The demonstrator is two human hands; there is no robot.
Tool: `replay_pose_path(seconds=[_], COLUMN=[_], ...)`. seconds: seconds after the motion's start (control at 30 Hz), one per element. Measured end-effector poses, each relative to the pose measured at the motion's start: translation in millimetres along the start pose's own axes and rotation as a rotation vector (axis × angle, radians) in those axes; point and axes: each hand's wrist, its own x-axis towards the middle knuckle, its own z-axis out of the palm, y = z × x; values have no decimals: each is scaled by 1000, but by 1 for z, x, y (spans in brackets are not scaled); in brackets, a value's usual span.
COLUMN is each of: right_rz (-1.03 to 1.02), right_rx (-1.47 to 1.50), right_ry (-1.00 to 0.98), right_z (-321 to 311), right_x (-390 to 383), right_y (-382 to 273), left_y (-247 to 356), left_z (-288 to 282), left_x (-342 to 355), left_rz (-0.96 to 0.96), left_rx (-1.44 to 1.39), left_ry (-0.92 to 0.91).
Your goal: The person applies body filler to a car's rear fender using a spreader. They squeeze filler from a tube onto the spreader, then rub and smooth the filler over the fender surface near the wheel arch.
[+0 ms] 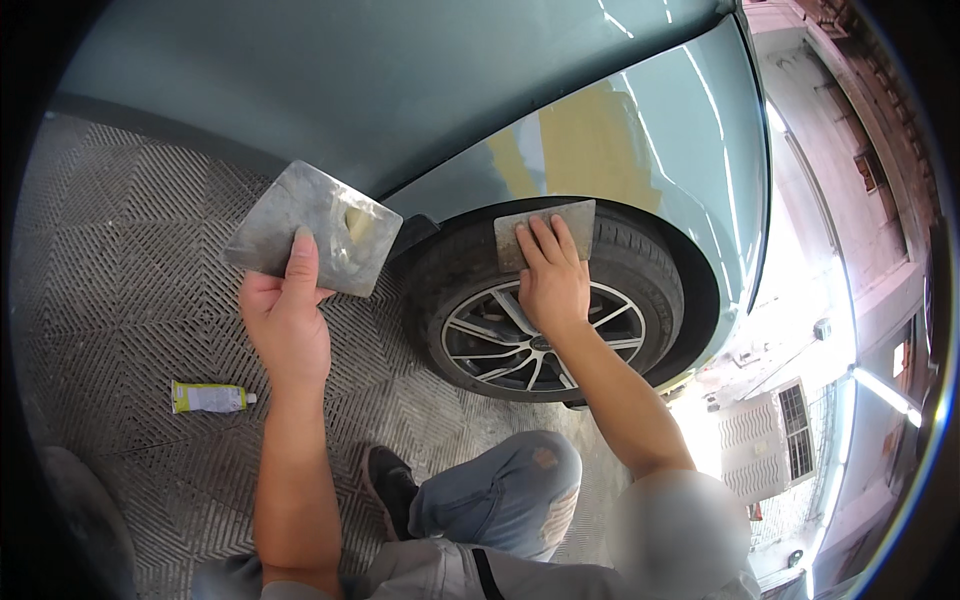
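My left hand (290, 330) grips a square metal plate (285, 215) with a small dab of pale putty (357, 224) on it, thumb on top. My right hand (550, 285) holds a smaller rectangular metal spreader (580, 215), fingers pressed on its face, at the lower edge of the grey-blue car fender (700, 200), in front of the tyre. Above the spreader the fender carries a mustard-yellow patch (595, 140), with a narrower yellow strip to its left. Whether the spreader touches the panel is unclear.
The alloy wheel (535, 350) is below the fender, beside the car door (330, 80). A yellow-green tube (210, 397) lies on the grated floor (150, 250) at left. My bent knee (520, 470) is at the bottom. Bright walls and lights fill the right side.
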Motion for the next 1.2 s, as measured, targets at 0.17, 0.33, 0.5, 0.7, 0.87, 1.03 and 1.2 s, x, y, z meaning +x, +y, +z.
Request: replay_pose_path(seconds=[0.17,0.33,0.5,0.7,0.87,1.03,1.2], right_rz=[-161,-218,-184,-39,-140,-143,-102], right_rx=[8,-59,-70,1,18,-43,-25], right_ry=[199,233,213,60,222,196,151], right_z=[-4,10,24,12,2,16,25], right_x=[26,55,40,5,41,41,4], right_y=[-5,-7,2,0,-7,2,8], left_y=[-1,0,-1,0,-1,-3,0], left_z=[4,4,0,-3,-1,1,-6], left_x=[-2,-1,1,3,3,3,6], left_rz=[-24,-2,-8,-7,-13,4,-16], left_rx=[-2,29,17,-9,8,-32,13], left_ry=[-11,26,8,13,13,13,32])
